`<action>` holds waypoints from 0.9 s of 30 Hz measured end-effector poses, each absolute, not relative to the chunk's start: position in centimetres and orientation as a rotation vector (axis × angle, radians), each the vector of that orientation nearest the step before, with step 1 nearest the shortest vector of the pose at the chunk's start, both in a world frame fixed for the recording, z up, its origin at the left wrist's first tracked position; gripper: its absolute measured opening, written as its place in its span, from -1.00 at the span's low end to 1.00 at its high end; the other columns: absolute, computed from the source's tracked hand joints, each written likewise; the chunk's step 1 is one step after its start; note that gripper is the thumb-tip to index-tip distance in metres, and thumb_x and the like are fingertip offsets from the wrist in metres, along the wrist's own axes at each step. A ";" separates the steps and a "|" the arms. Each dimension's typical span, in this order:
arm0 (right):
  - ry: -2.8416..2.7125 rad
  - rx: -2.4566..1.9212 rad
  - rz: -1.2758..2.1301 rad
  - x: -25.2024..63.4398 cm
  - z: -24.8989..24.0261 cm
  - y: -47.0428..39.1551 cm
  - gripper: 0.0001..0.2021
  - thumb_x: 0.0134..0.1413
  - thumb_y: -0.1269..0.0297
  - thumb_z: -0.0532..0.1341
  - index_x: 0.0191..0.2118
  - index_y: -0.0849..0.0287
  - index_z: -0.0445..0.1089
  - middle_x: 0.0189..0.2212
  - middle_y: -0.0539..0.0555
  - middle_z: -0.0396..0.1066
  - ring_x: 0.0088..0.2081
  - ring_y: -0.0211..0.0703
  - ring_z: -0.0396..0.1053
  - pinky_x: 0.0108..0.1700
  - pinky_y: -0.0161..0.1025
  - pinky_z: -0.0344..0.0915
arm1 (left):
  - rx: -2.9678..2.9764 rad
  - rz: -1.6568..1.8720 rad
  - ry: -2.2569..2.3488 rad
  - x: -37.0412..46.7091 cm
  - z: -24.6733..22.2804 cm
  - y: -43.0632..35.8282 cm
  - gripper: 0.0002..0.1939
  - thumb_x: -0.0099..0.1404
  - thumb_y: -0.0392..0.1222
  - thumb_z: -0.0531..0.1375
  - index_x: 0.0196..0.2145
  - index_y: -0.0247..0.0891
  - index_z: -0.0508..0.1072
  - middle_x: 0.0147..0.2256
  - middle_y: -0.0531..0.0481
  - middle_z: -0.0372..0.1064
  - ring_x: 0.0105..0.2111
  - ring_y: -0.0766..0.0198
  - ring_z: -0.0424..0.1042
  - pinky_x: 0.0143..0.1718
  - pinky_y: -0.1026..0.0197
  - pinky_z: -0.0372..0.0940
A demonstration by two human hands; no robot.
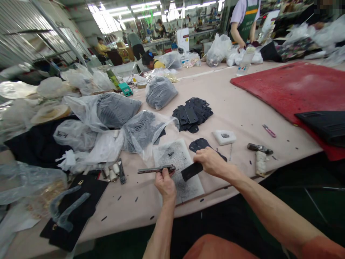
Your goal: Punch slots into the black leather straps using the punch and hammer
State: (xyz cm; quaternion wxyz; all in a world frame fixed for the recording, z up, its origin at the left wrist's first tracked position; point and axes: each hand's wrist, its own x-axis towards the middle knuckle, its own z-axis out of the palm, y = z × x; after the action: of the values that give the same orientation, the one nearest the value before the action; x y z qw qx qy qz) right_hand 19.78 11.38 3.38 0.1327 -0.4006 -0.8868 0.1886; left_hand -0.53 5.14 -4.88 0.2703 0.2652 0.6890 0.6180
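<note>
My left hand (165,183) is closed on a thin metal tool (152,170) held level above a white board (176,151) speckled with black. To its right, my right hand (208,160) grips the upper end of a black strip (192,172), which slants down to the left over the board. Several dark pieces (201,144) lie just beyond my right hand, and a larger pile of dark pieces (192,112) sits farther back. A white block (224,136) with a dark patch on top rests right of the pieces.
A hammer (260,148) and small pink-handled snips (268,131) lie to the right. A red sheet (296,88) covers the far right. Plastic bags (142,129) and black fabric pieces (72,212) crowd the left. A person in a green apron (246,21) stands across the table.
</note>
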 end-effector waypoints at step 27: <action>-1.646 -1.649 0.922 16.2 -7.2 8.5 -0.62 0.01 0.31 0.14 -0.02 0.21 0.44 -0.46 0.01 0.38 -0.39 -0.15 0.33 -0.22 -0.19 0.28 | 1.397 1.027 2.043 1.8 -4.6 3.3 -0.81 0.26 -0.17 0.09 -0.38 -0.26 0.47 -0.47 -0.10 0.49 -0.45 0.16 0.45 -0.41 0.22 0.23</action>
State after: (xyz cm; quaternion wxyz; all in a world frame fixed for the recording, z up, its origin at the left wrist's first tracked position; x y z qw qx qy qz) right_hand 16.17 8.46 -7.19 0.3125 -0.6250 -0.6241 0.3497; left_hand 1.79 3.26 -4.55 0.2290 0.5075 0.7422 0.3731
